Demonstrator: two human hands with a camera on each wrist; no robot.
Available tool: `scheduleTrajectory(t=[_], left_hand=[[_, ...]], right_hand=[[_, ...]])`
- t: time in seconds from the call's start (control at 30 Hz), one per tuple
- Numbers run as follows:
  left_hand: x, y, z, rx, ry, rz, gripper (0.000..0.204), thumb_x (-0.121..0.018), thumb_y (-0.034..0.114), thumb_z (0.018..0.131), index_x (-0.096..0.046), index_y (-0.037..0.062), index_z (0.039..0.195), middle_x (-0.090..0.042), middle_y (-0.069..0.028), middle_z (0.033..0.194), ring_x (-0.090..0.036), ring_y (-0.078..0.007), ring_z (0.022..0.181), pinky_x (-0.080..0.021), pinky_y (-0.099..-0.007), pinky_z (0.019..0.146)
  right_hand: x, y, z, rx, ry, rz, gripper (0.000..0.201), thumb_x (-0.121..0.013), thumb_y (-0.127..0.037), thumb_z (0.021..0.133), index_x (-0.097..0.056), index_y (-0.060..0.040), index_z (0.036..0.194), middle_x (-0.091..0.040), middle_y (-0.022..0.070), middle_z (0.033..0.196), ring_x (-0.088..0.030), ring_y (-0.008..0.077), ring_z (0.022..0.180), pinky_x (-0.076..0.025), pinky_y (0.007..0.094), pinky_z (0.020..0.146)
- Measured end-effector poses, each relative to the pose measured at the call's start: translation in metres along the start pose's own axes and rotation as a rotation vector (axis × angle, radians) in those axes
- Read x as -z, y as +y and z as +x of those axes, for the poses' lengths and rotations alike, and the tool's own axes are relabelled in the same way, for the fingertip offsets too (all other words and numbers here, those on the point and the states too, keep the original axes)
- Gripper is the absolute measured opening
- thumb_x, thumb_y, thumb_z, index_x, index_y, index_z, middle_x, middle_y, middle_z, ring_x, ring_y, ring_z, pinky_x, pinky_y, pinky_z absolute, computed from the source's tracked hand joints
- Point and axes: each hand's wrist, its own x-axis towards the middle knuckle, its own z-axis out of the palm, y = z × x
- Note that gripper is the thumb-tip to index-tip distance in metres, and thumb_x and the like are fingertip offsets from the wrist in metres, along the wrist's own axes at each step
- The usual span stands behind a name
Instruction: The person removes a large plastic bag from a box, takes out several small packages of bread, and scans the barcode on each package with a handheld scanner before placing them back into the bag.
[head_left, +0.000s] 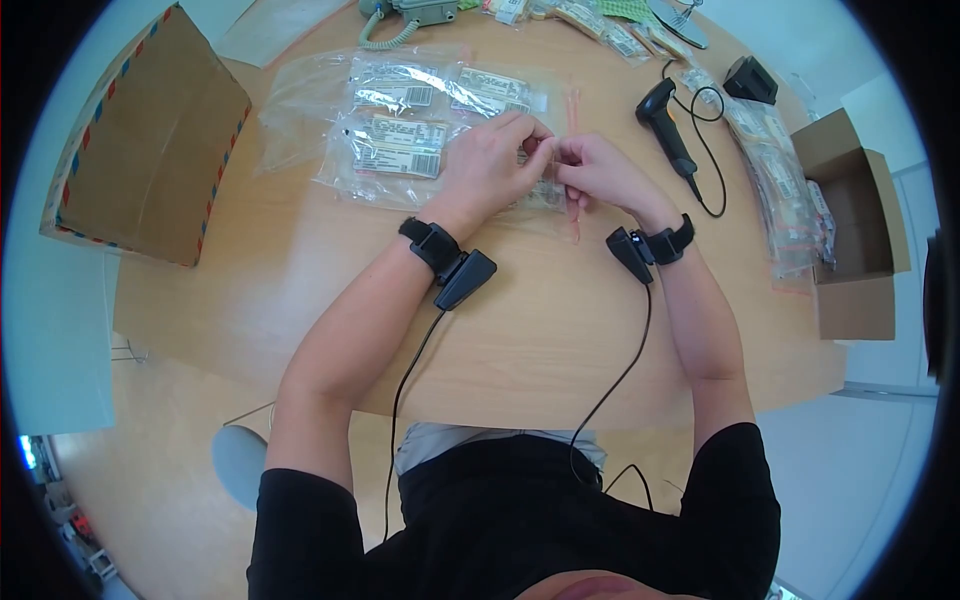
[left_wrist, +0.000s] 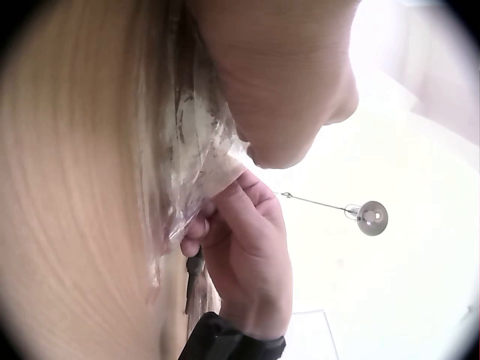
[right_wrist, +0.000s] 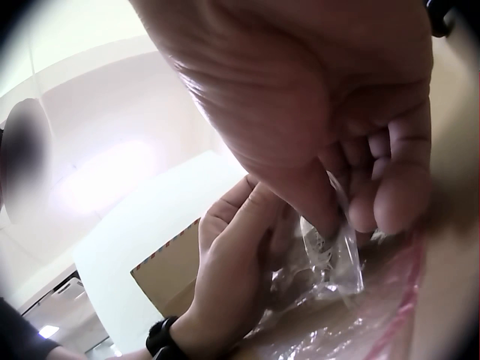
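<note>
Close together over a large clear plastic bag [head_left: 300, 120] on the table, my two hands meet at a small clear plastic packet [right_wrist: 330, 262]. My left hand [head_left: 490, 165] holds it from the left, thumb and forefinger together. From the right, my right hand [head_left: 605, 172] pinches its edge, as the left wrist view shows with a white label [left_wrist: 210, 161] by the fingertips. Left of my hands lie labelled packets [head_left: 398, 147] with barcodes, in the bag. The bag's pink seal strip [head_left: 573, 110] runs just beneath my right fingers. My left hand hides part of the packets.
A cardboard box [head_left: 150, 140] with a striped edge stands at left. To the right lie a black barcode scanner [head_left: 665, 125] with its cable, more bagged packets [head_left: 775, 190] and an open carton [head_left: 850, 220]. A grey-green telephone [head_left: 425, 12] sits at the back.
</note>
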Motion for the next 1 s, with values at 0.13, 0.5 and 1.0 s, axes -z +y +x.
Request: scheduleTrajectory(t=[0.13, 0.5, 1.0], left_hand=[[-0.001, -0.002, 0.000, -0.015, 0.020, -0.034, 0.017, -0.076, 0.026, 0.096, -0.076, 0.0090, 0.094, -0.073, -0.0050, 0.087, -0.068, -0.0209, 0.065, -0.053, -0.0344, 0.059], [0.003, 0.003, 0.002, 0.120, 0.177, -0.193, 0.019, -0.073, 0.026, 0.102, -0.073, 0.0068, 0.101, -0.067, -0.0041, 0.075, -0.057, -0.0140, 0.059, -0.046, -0.0309, 0.057], [0.008, 0.004, 0.013, 0.084, 0.421, -0.420, 0.022, -0.067, 0.026, 0.109, -0.064, 0.0045, 0.105, -0.058, 0.0044, 0.076, -0.047, -0.0037, 0.064, -0.037, -0.0234, 0.056]], right_hand=[[-0.009, 0.004, 0.014, 0.017, 0.005, 0.032, 0.021, -0.064, -0.016, 0.100, -0.072, 0.0005, 0.109, -0.067, 0.0000, 0.078, -0.065, 0.0084, 0.060, -0.053, 0.0226, 0.053], [0.024, 0.024, -0.014, -0.013, 0.373, 0.118, 0.057, -0.072, -0.037, 0.104, -0.061, 0.0009, 0.145, -0.070, 0.0035, 0.110, -0.066, 0.0069, 0.095, -0.057, 0.0222, 0.074], [0.007, 0.009, -0.011, 0.025, 0.393, 0.545, 0.049, -0.070, -0.044, 0.105, -0.065, 0.0004, 0.125, -0.071, 0.0073, 0.107, -0.073, 0.0146, 0.090, -0.061, 0.0260, 0.077]])
